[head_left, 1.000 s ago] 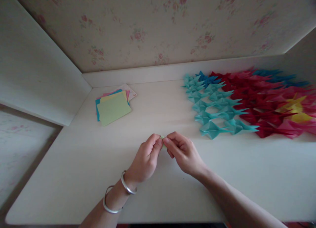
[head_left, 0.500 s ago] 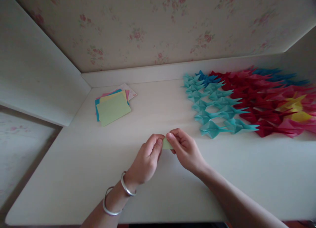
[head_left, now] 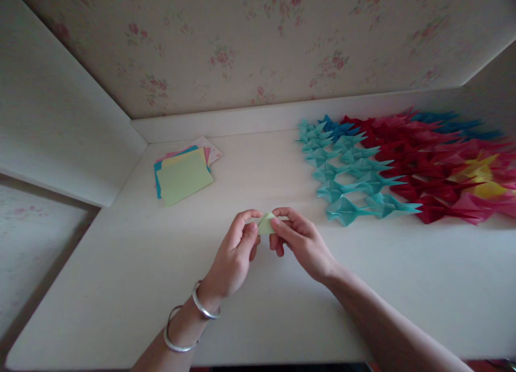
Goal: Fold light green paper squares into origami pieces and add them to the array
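A small folded piece of light green paper [head_left: 266,224] is held up above the white tabletop, between my two hands. My right hand [head_left: 300,237] pinches its right side between thumb and fingers. On the other side, the thumb and forefinger of my left hand [head_left: 236,251] close on the paper's left edge. The paper shows a peaked top and a slanting crease; its lower and rear parts are partly hidden by my fingers. Two silver bangles [head_left: 203,302] sit on my left wrist and forearm.
A stack of coloured paper sheets [head_left: 185,178], light green on top, lies at the back left. Rows of folded turquoise paper cranes [head_left: 346,210] stand to the right, beside many red paper cranes [head_left: 431,205], with pink, blue and yellow ones. A flowered wall [head_left: 242,49] rises behind.
My left hand has shifted slightly left and loosened its fingers, uncovering more of the green paper. The paper has turned and now shows a peak. The stack and cranes stay put.
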### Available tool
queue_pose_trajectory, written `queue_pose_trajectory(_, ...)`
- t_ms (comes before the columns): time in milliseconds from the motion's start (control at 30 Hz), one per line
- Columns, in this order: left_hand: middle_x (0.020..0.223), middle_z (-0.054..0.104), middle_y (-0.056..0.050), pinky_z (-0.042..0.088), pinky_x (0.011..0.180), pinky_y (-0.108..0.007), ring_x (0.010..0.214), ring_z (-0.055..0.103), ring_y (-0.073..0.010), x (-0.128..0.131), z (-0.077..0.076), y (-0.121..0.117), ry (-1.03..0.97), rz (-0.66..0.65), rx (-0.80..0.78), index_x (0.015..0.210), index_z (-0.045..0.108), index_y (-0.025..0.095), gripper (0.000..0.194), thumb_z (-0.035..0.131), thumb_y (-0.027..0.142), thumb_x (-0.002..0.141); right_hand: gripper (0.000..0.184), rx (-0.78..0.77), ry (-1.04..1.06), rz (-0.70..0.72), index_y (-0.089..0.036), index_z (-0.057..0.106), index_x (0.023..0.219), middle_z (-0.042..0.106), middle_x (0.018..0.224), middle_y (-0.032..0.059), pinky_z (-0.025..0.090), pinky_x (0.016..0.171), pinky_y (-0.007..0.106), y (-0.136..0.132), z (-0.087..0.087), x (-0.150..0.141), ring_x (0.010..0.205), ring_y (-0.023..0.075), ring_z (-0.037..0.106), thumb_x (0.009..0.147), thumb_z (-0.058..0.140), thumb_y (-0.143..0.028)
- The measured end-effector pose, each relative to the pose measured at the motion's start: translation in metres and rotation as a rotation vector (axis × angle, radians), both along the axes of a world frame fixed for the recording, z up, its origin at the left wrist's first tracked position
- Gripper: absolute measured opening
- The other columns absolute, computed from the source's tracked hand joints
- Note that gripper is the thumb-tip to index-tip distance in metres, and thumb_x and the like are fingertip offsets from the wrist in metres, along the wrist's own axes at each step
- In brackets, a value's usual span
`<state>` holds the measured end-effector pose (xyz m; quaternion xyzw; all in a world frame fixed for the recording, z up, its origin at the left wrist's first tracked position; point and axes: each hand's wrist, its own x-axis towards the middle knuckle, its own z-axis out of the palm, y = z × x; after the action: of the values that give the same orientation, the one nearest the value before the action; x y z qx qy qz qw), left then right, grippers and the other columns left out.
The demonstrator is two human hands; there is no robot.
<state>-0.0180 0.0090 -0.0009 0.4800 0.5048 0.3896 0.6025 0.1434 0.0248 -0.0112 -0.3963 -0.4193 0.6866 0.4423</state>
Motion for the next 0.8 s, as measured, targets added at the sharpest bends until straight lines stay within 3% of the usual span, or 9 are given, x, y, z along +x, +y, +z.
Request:
queue_pose_trajectory(133,0.059,0.034,0.008,0.026,0.046,-0.023,0.050,0.033,-0.0113,-0.0013,0.0007,-0.0007,0.042,0.039,0.078,0.121,0.050,0.023,0.032,0.045,0.046,0.099,0.034,0.027,0.018,-0.019,-0.018,0.059,0.103,0.067,0.065,0.0007,0.046,0.053,0.027,-0.0005,-0.0009,-0.0003,0.052,0.0141,0.060,0.092,0.058,-0.050)
queue_pose_trajectory(233,0.062,0.038,0.006,0.031,0.050,-0.023,0.054,0.038,-0.0125,-0.0012,0.0010,-0.0015,0.126,0.050,0.163,0.119,0.052,0.022,0.030,0.045,0.044,0.100,0.033,0.104,-0.034,-0.042,-0.017,0.060,0.108,0.065,0.067,0.0005,0.046,0.050,0.026,-0.0028,-0.0030,-0.0013,0.050,0.0127,0.059,0.095,0.054,-0.047)
queue_pose_trajectory(467,0.061,0.041,0.006,0.033,0.051,-0.023,0.055,0.041,-0.0127,-0.0009,0.0067,-0.0015,0.139,0.063,0.083,0.123,0.052,0.023,0.032,0.046,0.043,0.099,0.031,0.187,-0.171,-0.014,-0.021,0.055,0.118,0.063,0.066,-0.0017,0.047,0.053,0.026,-0.0042,-0.0072,0.0005,0.053,0.0134,0.059,0.100,0.047,-0.045)
queue_pose_trajectory(633,0.066,0.053,0.005,0.036,0.047,-0.020,0.053,0.047,-0.0097,-0.0014,0.0079,0.0000,0.145,0.105,0.159,0.108,0.055,0.023,0.022,0.049,0.042,0.099,0.027,0.261,-0.303,0.009,-0.024,0.053,0.120,0.064,0.065,-0.0022,0.049,0.064,0.029,-0.0066,-0.0060,0.0019,0.063,0.0151,0.063,0.099,0.051,-0.041)
queue_pose_trajectory(800,0.068,0.058,0.005,0.043,0.046,-0.019,0.051,0.054,-0.0089,-0.0054,0.0068,0.0037,0.129,0.078,0.160,0.099,0.058,0.021,0.019,0.056,0.040,0.096,0.026,0.213,-0.175,-0.048,-0.022,0.060,0.112,0.068,0.074,0.0003,0.054,0.066,0.029,-0.0064,-0.0050,0.0023,0.068,0.0156,0.068,0.096,0.057,-0.042)
